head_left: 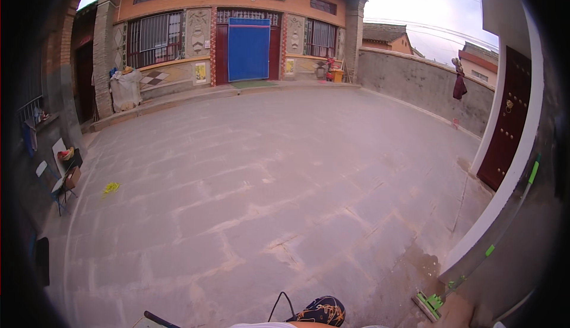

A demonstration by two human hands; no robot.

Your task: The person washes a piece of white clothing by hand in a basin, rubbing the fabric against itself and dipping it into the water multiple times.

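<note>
Neither of my hands shows in the head view. At the bottom edge is a rounded dark thing with an orange and pale pattern [323, 311]; I cannot tell what it is. A thin black loop [280, 304] rises just left of it. Further left a black bar [160, 319] slants in from the lower edge. A strip of white cloth [261, 325] lies along the bottom between them.
A mop with a green head [428, 305] leans by the right wall near a wet patch [418, 262]. A folding chair [58, 185] holds a cardboard box [72, 178] at left. Yellow-green strands [111, 187] lie on the paved yard [249, 179]. A blue door curtain [249, 49] hangs far off.
</note>
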